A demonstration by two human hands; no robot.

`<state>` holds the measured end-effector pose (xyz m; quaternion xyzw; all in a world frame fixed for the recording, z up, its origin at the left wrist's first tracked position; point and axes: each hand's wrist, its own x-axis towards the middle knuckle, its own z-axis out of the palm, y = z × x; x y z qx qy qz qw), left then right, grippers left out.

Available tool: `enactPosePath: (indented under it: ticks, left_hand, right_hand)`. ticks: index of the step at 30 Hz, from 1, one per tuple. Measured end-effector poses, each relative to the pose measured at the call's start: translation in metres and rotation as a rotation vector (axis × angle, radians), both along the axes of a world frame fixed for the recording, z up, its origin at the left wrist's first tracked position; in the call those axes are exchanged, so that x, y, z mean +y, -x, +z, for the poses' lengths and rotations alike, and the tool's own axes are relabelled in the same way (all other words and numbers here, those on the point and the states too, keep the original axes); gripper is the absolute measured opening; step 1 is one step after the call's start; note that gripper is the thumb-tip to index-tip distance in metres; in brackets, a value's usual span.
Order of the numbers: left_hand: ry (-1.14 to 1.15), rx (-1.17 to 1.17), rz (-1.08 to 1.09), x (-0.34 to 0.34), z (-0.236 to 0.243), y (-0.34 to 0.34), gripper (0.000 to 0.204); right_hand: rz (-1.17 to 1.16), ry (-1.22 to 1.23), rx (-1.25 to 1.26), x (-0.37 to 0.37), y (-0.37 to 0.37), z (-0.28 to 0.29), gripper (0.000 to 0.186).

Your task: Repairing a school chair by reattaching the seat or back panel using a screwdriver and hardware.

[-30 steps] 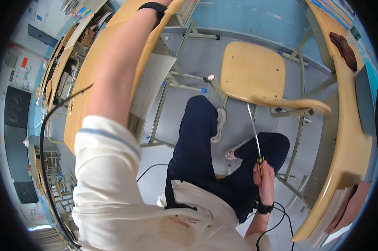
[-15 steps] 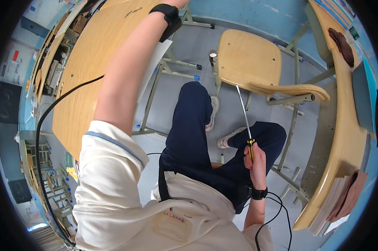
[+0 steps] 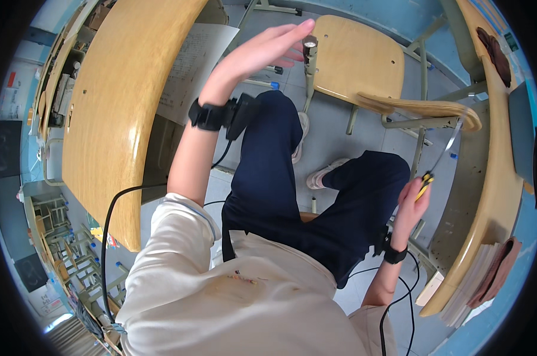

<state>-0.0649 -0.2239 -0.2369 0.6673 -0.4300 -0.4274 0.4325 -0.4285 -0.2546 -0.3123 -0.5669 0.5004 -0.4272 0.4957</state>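
Empty left hand [image 3: 271, 50] is hanging straight-fingered by the chair's [image 3: 358, 56] edge; right hand [image 3: 412, 204] is gripping a screwdriver [image 3: 424, 186] near open floor [image 3: 443, 190].

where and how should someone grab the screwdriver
Probably by its yellow-and-black handle, from the picture's lower left, as the right hand does: the thicker handle lies at that end, while the thin shaft points up and right.

Left: desk [image 3: 117, 113], paper [image 3: 191, 68] below its top. Ahead: chair [image 3: 358, 59], left hand [image 3: 262, 52] by its left edge. Right: second desk [image 3: 500, 193], books [image 3: 465, 285] at near end, cloth [image 3: 494, 56] at far end. Left of second desk: right hand [image 3: 412, 204], screwdriver [image 3: 428, 177] in it.
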Motion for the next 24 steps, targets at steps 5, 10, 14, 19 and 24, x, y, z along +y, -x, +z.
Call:
enactPosePath:
  ticks: [5,10,14,19,24]
  left_hand:
    - [0.353,-0.278,-0.041,0.006,-0.022,0.012,0.029]
    - [0.358,-0.52,-0.062,-0.002,-0.025,0.012,0.022]
    - [0.463,-0.513,-0.07,-0.008,-0.031,0.014,0.022]
    - [0.499,-0.606,-0.048,-0.022,-0.023,0.03,0.028]
    - [0.544,-0.649,0.003,-0.029,-0.026,0.03,0.026]
  right_hand:
    - [0.047,0.297,-0.01,-0.042,-0.033,0.013,0.018]
    - [0.14,0.333,-0.016,-0.068,-0.043,-0.005,0.02]
    - [0.107,0.454,0.071,-0.09,-0.042,-0.019,0.016]
    - [0.092,0.566,0.16,-0.119,-0.038,-0.019,0.018]
    - [0.066,0.557,0.217,-0.126,-0.043,-0.013,0.022]
